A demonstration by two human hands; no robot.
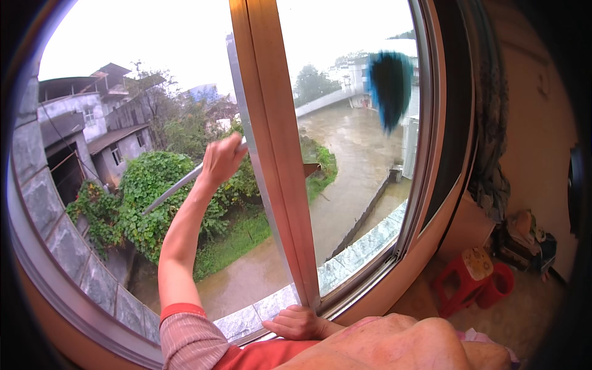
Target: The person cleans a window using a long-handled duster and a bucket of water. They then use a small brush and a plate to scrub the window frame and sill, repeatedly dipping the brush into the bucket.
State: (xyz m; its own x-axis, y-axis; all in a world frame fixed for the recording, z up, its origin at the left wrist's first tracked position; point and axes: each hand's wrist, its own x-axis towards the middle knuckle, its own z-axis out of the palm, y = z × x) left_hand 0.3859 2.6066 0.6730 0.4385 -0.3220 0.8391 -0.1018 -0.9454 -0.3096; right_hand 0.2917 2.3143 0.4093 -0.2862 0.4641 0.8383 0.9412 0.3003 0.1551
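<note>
Through the window opening reaches my left hand (224, 156), closed around a grey pole (178, 187) that slants up toward the window's upright frame (282, 152). Beyond the glass pane (356, 152) on the right is a blurred dark blue mop or duster head (391, 90). The upright hides part of the space between pole and head, so I cannot tell how they join. At the foot of the upright, my right hand (296, 322) lies with its fingers curled over the lower window frame (363, 286).
Outside runs a pale stone ledge (256, 311), with a tiled wall (60, 236) at the left. Below are leafy bushes (155, 199) and wet pavement (354, 134). Indoors at right stand a red plastic stool (462, 282), a red bucket (499, 286) and a hanging dark curtain (488, 106).
</note>
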